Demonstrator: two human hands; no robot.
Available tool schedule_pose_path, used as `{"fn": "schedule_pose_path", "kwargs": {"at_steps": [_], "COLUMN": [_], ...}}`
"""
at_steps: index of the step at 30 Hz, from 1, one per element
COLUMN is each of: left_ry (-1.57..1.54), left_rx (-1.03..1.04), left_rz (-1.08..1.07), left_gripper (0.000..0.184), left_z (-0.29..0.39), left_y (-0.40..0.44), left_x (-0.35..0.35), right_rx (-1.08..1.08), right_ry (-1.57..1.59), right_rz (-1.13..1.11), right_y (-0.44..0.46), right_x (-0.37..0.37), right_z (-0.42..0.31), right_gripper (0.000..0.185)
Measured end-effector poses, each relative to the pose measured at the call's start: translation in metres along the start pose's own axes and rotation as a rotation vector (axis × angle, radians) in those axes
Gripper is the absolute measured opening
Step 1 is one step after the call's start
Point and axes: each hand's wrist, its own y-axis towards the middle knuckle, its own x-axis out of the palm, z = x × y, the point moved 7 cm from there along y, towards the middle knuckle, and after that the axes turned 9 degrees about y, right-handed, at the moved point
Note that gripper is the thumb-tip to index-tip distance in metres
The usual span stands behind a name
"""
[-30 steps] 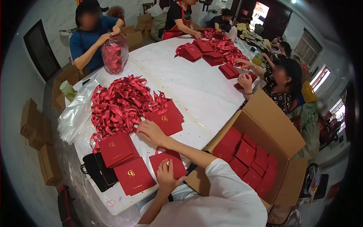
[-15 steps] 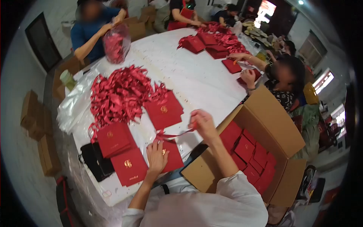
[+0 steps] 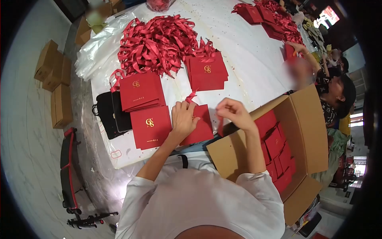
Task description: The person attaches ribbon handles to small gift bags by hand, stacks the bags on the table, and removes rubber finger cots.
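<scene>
A flat red paper bag [image 3: 203, 128] with gold print lies at the table's near edge. My left hand [image 3: 184, 117] rests on it with fingers stretched out, covering part of the print. A short red ribbon piece [image 3: 191, 96] sticks out past those fingertips at the bag's top. To the right, my right hand [image 3: 234, 112] is raised in a pinch, and a blurred red ribbon [image 3: 220, 126] hangs below its fingers. Left of my left hand lies a small pile of red bags [image 3: 151, 129], below another stack [image 3: 141, 91]. A further stack [image 3: 207, 71] sits beyond my hands.
A heap of red ribbons [image 3: 155, 46] covers the middle left, beside clear plastic bags [image 3: 103, 47]. A black pouch [image 3: 109, 115] lies at the left edge. An open cardboard box [image 3: 310, 131] of red bags stands at my right. A co-worker [image 3: 338, 91] sits beyond it.
My view has tilted down and shifted left. The ribbon that stretched from the bag to my right hand now hangs from that hand. My left hand stays on the bag.
</scene>
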Motion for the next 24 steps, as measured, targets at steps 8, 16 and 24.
{"fn": "schedule_pose_path", "kwargs": {"at_steps": [8,16,24], "left_ry": [-0.074,-0.309,-0.250], "left_rx": [-0.059,-0.130,-0.157], "left_rz": [-0.064,-0.036,-0.001], "left_gripper": [0.039,0.028,0.022], "left_z": [-0.011,-0.020,-0.014], "left_y": [0.003,-0.001,-0.005], "left_x": [0.007,0.023,0.014], "right_rx": [-0.176,-0.106,-0.392], "right_ry": [-0.593,-0.770,-1.062], "right_rz": [0.291,0.373,0.325], "right_y": [0.024,0.027,0.024], "right_x": [0.008,0.014,0.040], "right_z": [0.068,0.069,0.053], "right_gripper": [0.012,0.013,0.010]}}
